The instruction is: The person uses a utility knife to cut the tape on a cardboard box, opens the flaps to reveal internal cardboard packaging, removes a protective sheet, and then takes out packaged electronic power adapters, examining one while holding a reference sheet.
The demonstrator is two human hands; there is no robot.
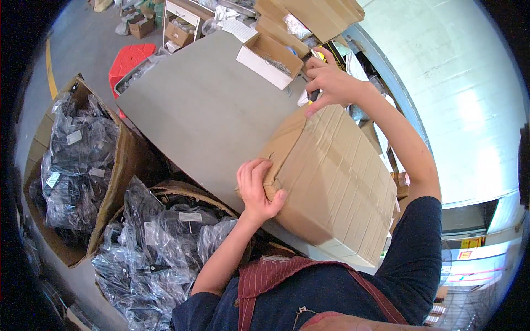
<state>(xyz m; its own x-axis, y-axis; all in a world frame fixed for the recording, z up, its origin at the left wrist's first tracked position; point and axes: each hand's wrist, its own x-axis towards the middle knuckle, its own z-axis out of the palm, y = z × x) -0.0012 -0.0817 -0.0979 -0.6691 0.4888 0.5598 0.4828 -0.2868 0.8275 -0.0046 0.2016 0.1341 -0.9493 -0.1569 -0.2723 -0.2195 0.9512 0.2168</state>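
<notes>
White paper labels on the dark plastic-wrapped bundles at left, print's too small to read. Big brown cardboard box, creased lines across it, sits at the right of the grey table. Left hand grips its near-left corner; right hand, at its far end, is curled round a yellow-and-black handheld tool.

Red stool, yellow floor line, pale wall

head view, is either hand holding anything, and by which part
Left hand grips the box by its left corner; right hand seems to hold a yellow-black tool by its hidden middle.
</notes>
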